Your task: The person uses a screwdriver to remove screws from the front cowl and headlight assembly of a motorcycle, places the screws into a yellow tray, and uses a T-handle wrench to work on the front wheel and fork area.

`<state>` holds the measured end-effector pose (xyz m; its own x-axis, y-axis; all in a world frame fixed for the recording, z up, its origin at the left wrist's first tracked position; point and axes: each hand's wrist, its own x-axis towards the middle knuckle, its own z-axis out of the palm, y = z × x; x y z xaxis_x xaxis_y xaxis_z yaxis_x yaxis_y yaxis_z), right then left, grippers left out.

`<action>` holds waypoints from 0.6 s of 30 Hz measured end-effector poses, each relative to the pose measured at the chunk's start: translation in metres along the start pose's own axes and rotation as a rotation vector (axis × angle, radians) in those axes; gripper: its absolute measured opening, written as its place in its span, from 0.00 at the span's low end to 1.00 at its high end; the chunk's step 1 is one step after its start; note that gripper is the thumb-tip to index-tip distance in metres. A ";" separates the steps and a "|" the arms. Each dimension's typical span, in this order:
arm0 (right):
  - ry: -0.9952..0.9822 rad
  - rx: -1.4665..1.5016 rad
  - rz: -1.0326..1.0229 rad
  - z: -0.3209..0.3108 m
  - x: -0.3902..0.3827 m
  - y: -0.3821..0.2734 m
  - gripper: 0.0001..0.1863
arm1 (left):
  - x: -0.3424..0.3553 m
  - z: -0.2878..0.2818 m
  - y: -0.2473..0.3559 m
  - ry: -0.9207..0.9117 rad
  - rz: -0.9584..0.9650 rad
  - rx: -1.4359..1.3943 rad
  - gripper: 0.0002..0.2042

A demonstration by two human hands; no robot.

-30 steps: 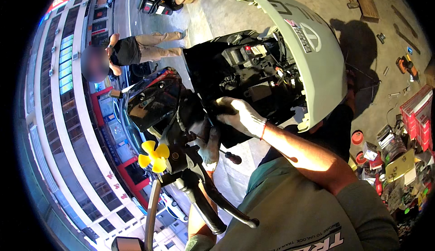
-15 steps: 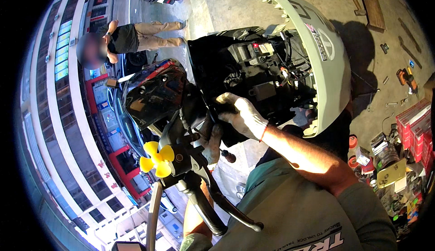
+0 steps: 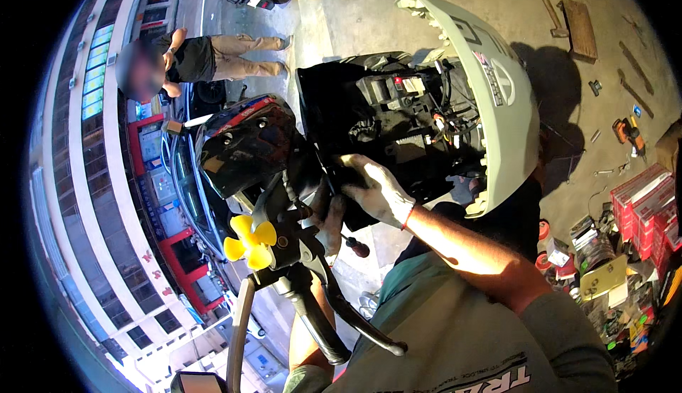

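Observation:
My right hand [image 3: 380, 195], in a white work glove, reaches to the edge of a black plastic panel [image 3: 316, 105] on an opened scooter body. Its fingers curl at that edge, with the thumb lower down. Close by, my left hand [image 3: 327, 217], in a greyish glove, lies in shade behind the handlebar. Its fingers are bent, and what they grip is hidden. Just below it shows a dark rounded handle on a short shaft [image 3: 357, 247]. Wiring and modules [image 3: 437, 119] lie exposed beside a pale green body cover [image 3: 508, 134].
A handlebar grip [image 3: 316, 325], a lever [image 3: 355, 315] and a yellow fan [image 3: 250, 242] stand close in front. A person [image 3: 195, 59] stands at the far left. On the floor to the right are an orange power tool [image 3: 628, 135], red boxes [image 3: 643, 208] and loose parts.
The view has turned slightly, shifting the floor things and the green cover left and down. Both hands stay near the panel's edge, with little visible movement.

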<state>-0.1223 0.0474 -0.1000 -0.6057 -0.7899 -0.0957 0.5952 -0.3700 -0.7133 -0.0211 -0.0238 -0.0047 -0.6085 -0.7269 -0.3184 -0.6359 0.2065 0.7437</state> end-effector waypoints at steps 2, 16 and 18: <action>-0.029 -0.022 0.058 -0.002 -0.002 0.002 0.26 | 0.000 0.011 0.007 0.045 0.040 -0.093 0.22; -0.020 0.500 0.544 0.015 0.013 0.007 0.14 | -0.034 0.015 -0.018 0.258 -0.104 -0.201 0.20; -0.040 0.478 0.500 0.015 0.009 0.010 0.15 | -0.037 0.019 -0.006 0.245 -0.146 -0.220 0.20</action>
<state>-0.1137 0.0296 -0.0975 -0.1840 -0.9356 -0.3012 0.9707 -0.1248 -0.2055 -0.0035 0.0138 -0.0084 -0.3704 -0.8791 -0.3000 -0.5737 -0.0375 0.8182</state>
